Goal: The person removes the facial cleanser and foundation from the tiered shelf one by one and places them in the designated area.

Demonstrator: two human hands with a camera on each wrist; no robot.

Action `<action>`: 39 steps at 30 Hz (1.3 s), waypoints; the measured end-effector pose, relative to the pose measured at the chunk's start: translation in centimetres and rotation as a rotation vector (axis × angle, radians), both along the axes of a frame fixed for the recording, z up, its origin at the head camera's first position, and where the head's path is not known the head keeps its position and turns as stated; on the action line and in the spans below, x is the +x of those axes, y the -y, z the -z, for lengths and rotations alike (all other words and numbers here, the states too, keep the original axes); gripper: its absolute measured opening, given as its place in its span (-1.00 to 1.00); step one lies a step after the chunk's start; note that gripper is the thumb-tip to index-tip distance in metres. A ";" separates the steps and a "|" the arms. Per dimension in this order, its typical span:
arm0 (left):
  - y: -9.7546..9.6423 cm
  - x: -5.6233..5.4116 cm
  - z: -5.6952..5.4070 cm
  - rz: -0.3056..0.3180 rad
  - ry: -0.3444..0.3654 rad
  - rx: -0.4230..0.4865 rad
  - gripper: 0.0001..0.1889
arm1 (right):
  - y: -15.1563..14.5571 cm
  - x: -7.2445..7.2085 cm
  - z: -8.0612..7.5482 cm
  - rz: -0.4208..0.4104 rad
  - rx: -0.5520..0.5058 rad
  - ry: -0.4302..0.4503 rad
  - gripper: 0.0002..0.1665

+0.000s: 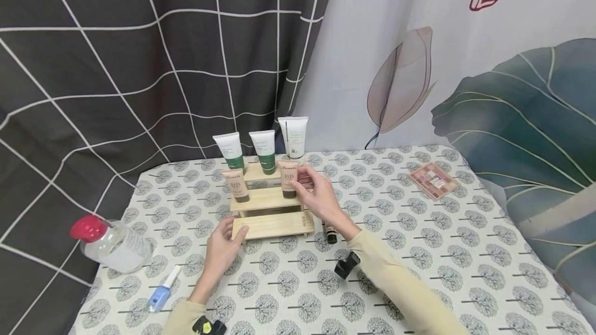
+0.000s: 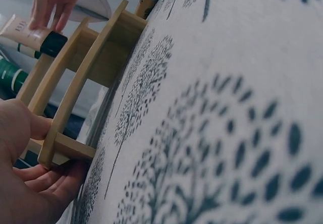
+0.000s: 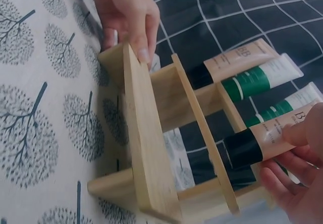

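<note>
A three-step wooden display stand (image 1: 272, 225) stands on the patterned cloth. My left hand (image 1: 221, 246) grips the left end of its lowest step, thumb on top and fingers beneath. With thumb and fingers my right hand (image 1: 317, 194) pinches a beige BB cream tube (image 1: 288, 177), black cap down, at the right side of the middle step. Another BB cream tube (image 1: 236, 185) stands on that step's left side. On the top step are two green-and-white tubes (image 1: 263, 149) and a taller white tube (image 1: 294, 136) at the right.
A small dark-capped bottle (image 1: 331, 232) lies right of the stand, partly behind my right forearm. An eyeshadow palette (image 1: 433, 180) lies farther right. At the left are a clear bottle with a red cap (image 1: 116, 244) and a blue nail polish bottle (image 1: 164, 289). Curtains hang behind.
</note>
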State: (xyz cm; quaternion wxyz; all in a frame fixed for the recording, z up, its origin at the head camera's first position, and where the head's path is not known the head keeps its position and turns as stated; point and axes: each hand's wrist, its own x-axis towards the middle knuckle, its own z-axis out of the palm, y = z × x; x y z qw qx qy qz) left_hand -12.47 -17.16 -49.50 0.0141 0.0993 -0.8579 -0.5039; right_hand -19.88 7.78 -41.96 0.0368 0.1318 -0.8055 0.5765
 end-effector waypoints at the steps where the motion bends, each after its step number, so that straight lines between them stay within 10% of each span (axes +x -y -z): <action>1: 0.0 0.0 0.0 -0.001 -0.001 -0.002 -0.38 | -0.2 0.0 0.0 0.004 0.003 -0.005 -0.64; 14: 0.0 0.1 0.0 0.002 -0.003 0.000 -0.37 | -3.9 0.3 0.6 0.092 0.024 -0.104 -0.64; 39: 0.0 0.1 0.1 -0.001 -0.040 0.003 -0.39 | -10.6 1.7 2.3 0.230 0.100 0.040 -0.61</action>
